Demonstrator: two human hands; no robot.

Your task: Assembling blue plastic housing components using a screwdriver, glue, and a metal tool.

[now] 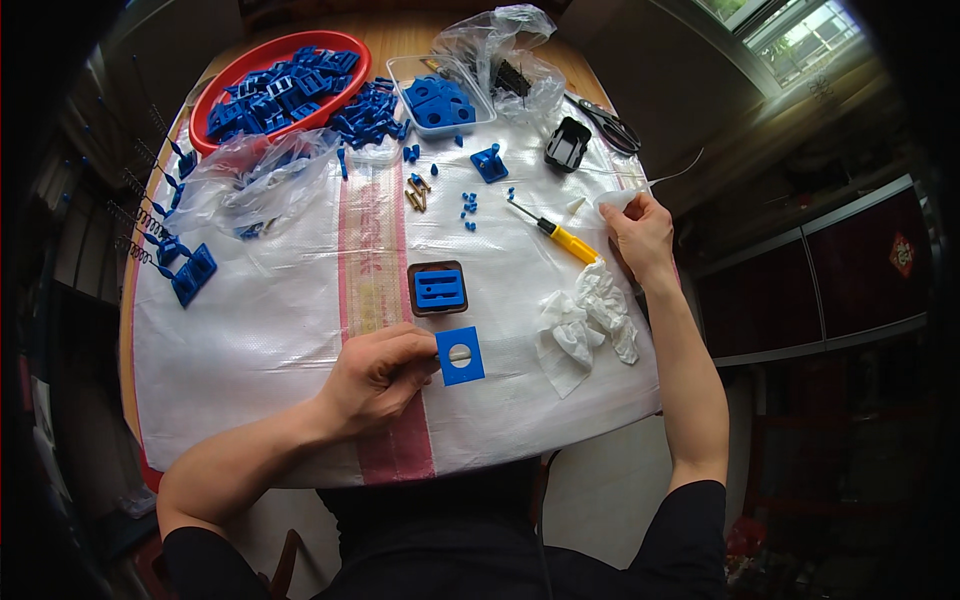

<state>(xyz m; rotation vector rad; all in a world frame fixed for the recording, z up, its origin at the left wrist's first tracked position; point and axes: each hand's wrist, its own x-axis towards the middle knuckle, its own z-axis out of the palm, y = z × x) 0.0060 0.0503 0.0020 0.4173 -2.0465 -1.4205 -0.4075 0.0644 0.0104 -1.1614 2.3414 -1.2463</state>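
Observation:
My left hand (385,375) pinches a blue square plate (462,376) with a round hole, held up above the white woven sheet. Just beyond it, a dark square block (413,300) bears a blue slotted piece (440,288). Off to the right, my right hand (643,236) has its fingers closed on a small white thing (612,200) whose kind I cannot make out. A small white cone (575,206) lies beside it. Between the hands is a yellow-handled screwdriver (573,243), and crumpled white tissue (590,325) sits nearer to me.
At the back stand a red basin (203,108) of blue parts and a clear tub (486,114) of blue plates. Brass pins (417,193), small blue bits (469,207), a blue bracket (490,163), a black case (568,145), scissors (612,130) and plastic bags (250,185) are scattered around.

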